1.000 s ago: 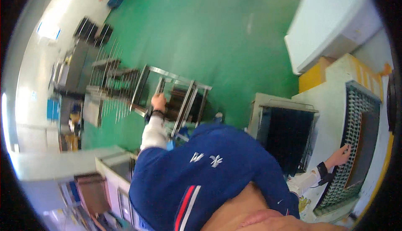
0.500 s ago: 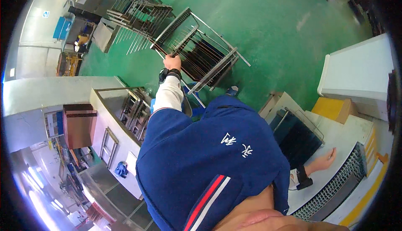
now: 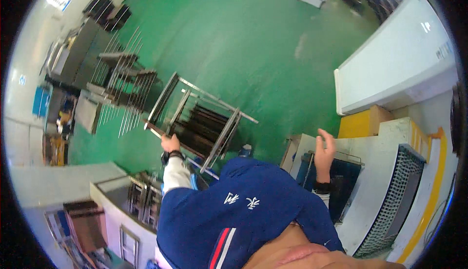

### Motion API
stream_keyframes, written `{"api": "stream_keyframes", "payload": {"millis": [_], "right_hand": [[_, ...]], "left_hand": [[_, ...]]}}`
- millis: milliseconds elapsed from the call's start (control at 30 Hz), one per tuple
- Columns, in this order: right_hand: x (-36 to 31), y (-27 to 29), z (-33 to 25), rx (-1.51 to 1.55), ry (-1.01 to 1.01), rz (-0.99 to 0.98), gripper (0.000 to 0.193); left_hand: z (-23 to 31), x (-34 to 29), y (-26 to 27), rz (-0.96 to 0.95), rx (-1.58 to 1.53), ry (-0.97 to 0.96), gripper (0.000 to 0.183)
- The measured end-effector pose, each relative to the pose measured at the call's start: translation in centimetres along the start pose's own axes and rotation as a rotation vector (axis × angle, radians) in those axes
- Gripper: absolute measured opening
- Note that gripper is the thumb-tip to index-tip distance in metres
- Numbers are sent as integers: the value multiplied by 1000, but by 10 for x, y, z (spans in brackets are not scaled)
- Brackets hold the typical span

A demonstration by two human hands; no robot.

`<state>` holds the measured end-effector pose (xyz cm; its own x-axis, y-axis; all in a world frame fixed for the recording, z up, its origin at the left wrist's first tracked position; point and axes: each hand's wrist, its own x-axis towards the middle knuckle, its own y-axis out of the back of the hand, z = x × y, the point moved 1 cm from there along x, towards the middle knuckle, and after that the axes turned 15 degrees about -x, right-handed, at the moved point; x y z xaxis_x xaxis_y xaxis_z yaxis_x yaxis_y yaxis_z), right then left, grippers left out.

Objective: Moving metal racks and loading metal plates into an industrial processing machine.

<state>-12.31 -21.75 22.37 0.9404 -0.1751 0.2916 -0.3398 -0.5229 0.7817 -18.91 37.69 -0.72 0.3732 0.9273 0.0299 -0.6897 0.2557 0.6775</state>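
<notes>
My left hand (image 3: 170,143) is closed round the near left bar of a metal slotted rack (image 3: 222,139), which stands on the green floor ahead of me, left of centre. Inside the rack sit several dark flat panels (image 3: 204,127), slightly blurred. At the right, my right hand (image 3: 324,149) is raised with its fingers stretched out and nothing in it. It hovers over a group of dark blue panels (image 3: 348,181) in a wire-edged holder on the white bench (image 3: 373,191).
More metal racks with long rods (image 3: 122,81) stand at the far left. A white cabinet (image 3: 390,64) and a yellow box (image 3: 358,125) are at the right, and a perforated grey strip (image 3: 390,205) lies along the bench. A low white partition (image 3: 109,205) is at the near left.
My right hand has moved from over the bench, forward and left, to above the dark blue panels. My left hand keeps hold of the rack. The whole view has shifted, showing more floor ahead.
</notes>
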Motion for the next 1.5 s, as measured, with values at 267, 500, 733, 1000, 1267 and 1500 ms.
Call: {"api": "stream_keyframes", "payload": {"millis": [267,500,733,1000,1267,1500], "right_hand": [[1,-25,-37,56,78,-72,22],[-4,-41,-43,93,152,-196,18],[-11,-56,-40,52,174,-337,18],[-14,-63,-49,37,196,-424,19],[-18,-74,-51,75,200,-531,21],[-22,-79,-48,40,257,-595,22]], "left_hand": [[2,9,-14,135,104,38,49],[-1,32,-18,180,118,118,38],[-4,37,-17,220,177,110,37],[17,28,-6,204,265,134,38],[21,22,-5,135,344,70,41],[9,26,-11,137,326,40,23]]}}
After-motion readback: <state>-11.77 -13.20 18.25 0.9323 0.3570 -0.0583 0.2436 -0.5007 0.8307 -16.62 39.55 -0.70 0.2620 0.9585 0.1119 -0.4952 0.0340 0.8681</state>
